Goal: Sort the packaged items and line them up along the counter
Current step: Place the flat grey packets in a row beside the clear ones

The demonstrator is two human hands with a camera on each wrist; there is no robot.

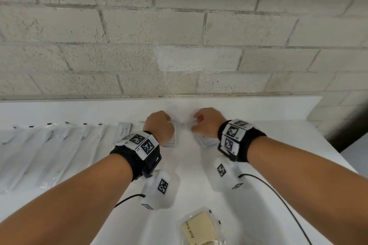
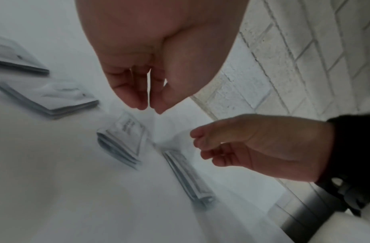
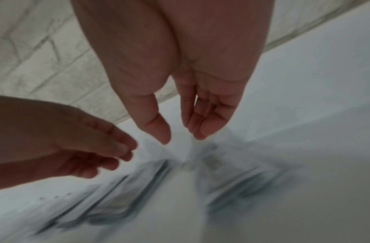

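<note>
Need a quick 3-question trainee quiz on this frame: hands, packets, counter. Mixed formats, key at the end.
1. True or false: the left hand grips the bath soap packet.
2. Multiple choice: the row of long clear sleeves lies A) at the left of the counter, B) at its right end, C) against the brick wall.
3. Fill in: the small white box beside the sleeves reads ____.

Key:
1. False; both it and the right hand hover empty above the flat white packets.
2. A
3. Toothpaste
</note>
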